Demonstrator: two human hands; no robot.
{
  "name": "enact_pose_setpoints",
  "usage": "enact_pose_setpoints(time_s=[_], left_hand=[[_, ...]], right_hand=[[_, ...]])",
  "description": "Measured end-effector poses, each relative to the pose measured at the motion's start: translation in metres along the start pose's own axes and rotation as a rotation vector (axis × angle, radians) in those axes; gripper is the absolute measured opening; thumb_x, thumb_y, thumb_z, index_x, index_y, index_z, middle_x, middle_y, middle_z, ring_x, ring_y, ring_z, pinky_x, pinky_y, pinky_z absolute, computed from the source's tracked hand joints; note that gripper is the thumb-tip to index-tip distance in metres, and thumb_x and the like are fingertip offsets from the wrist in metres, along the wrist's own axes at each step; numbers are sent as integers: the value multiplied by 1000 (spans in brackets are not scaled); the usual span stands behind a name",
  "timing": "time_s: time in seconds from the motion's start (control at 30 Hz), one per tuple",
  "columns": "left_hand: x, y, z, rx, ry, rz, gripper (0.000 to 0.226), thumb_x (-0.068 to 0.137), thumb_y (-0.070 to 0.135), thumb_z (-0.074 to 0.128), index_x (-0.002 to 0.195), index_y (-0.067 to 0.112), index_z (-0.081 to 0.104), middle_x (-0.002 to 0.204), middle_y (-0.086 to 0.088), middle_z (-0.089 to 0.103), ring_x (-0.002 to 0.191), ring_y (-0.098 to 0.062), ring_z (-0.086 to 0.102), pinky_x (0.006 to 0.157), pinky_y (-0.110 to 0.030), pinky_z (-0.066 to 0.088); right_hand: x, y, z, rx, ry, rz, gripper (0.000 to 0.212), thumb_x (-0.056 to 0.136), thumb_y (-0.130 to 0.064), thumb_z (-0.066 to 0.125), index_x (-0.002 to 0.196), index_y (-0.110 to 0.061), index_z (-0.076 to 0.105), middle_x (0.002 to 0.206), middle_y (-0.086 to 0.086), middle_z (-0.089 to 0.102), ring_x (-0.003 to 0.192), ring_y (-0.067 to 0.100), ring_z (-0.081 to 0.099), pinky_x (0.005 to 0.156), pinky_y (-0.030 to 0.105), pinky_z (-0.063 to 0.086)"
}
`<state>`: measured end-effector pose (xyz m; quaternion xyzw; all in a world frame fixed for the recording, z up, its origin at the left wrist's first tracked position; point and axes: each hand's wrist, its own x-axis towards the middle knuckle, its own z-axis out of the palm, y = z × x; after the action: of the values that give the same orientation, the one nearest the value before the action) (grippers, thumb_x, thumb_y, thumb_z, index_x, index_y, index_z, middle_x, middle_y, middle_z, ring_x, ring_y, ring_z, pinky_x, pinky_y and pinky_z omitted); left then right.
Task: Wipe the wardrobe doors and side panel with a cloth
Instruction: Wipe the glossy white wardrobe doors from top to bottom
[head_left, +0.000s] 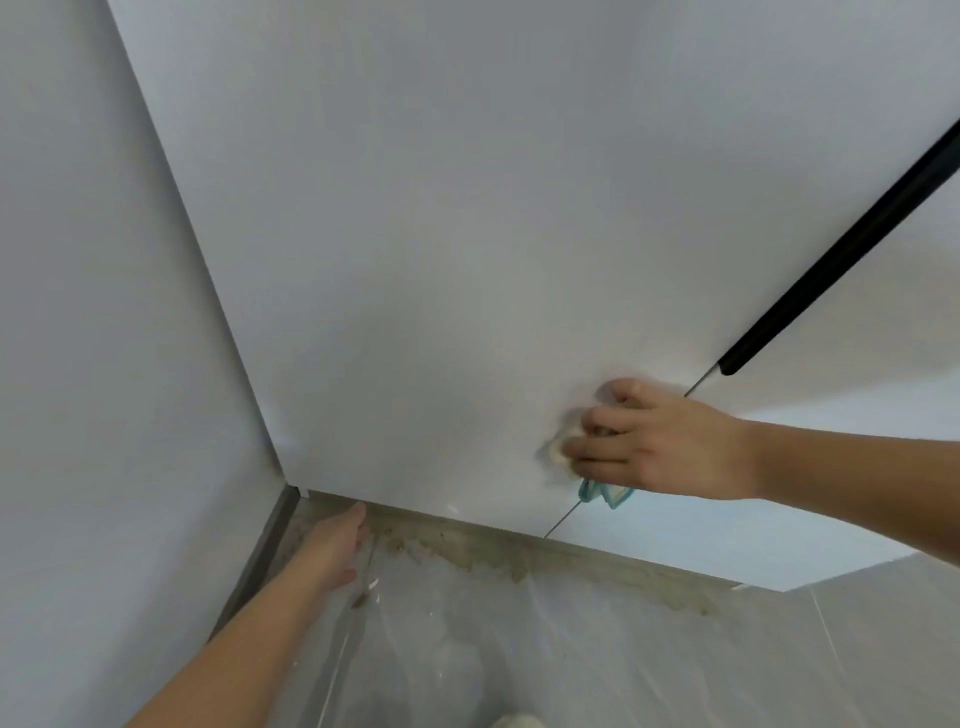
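Right hand (660, 447): laid flat on the cloth (558, 449), pressing it against the left door (389, 260). The fingers lie close together and nearly straight over the bunched fabric. The thumb is set apart above them, its tip on the door.

Cloth: cream, with a teal-edged corner hanging out below the little finger. It sits low on the left door, just beside the seam (563, 519) between the two doors. Most of it is hidden under the hand.

Left hand (337, 545): reaches down toward the plinth (571, 556) near the corner and holds nothing. The fingers are stretched out and held together, and the thumb stands off to the side. The fingertips are blurred, so contact with the plinth or floor (675, 665) cannot be confirmed.

Right door (727, 535): white, like the left. A black handle strip (841, 249) runs along the seam and ends above the right hand, well apart from the cloth.

Surroundings: a pale wall (78, 312) meets the wardrobe at the left. Brown staining (467, 553) runs along the plinth where it meets the grey floor.
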<state>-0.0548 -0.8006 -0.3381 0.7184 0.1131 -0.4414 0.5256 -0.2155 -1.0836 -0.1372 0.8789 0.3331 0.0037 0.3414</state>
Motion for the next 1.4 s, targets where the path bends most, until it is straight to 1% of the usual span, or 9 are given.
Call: enact_pose_setpoints(time_s=[0.13,0.53,0.67,0.83,0.93,1.07,1.2,1.3,1.4], left_hand=[[-13,12,9,22,-47,8,53,102,38,40,145,7,37,143,-10,48,133,-24,43,103,-43,37],[-36,75,16,10,-89,97,51,102,35,41,140,0,41,140,-15,50,133,-29,41,107,-47,35],[-35,79,13,-44,-100,65,51,102,35,41,138,0,42,139,-16,49,132,-29,41,105,-47,34],[-32,86,6,-73,-154,-65,52,102,34,40,140,-2,39,139,-18,48,132,-32,41,108,-49,33],[-29,91,5,-54,-198,-105,52,102,34,38,141,-1,38,140,-18,48,132,-32,41,106,-47,34],[-21,83,7,-50,-200,-124,50,102,32,38,139,-2,41,137,-17,50,130,-31,43,107,-47,36],[-9,66,5,-61,-198,-170,49,102,32,41,138,0,43,134,-16,53,127,-29,47,103,-44,39],[-1,52,-2,-60,-186,-185,47,102,32,41,136,1,46,130,-14,56,120,-27,50,95,-42,40],[5,42,-10,-65,-161,-183,45,101,32,42,135,2,48,131,-14,56,112,-24,51,93,-42,40]], right_hand=[[-26,39,-60,-58,75,115,33,95,-3,40,111,-21,63,118,-3,63,98,26,57,89,43,30],[-58,115,-170,-234,357,332,24,98,-5,50,105,-12,71,117,3,69,95,34,61,83,42,29],[-44,86,-132,-28,347,282,38,106,-12,34,103,-7,72,116,7,69,102,32,49,84,41,35],[-12,36,-56,17,298,152,20,100,-8,50,95,-10,69,109,4,67,100,29,56,87,37,44],[9,4,-8,-5,254,80,22,96,-1,50,89,-12,68,104,2,65,100,27,58,90,34,45],[34,-41,56,-17,198,-3,17,91,-2,57,81,-12,67,98,3,62,102,28,50,95,35,37],[54,-80,108,11,142,-87,26,90,-9,59,66,-16,67,84,-1,61,90,25,56,95,35,33],[71,-106,137,19,49,-134,22,79,-11,68,59,-20,65,72,-4,59,84,21,55,92,32,33],[83,-122,155,0,-123,-200,17,73,-22,72,57,-26,66,73,-8,60,88,19,56,93,32,30]])
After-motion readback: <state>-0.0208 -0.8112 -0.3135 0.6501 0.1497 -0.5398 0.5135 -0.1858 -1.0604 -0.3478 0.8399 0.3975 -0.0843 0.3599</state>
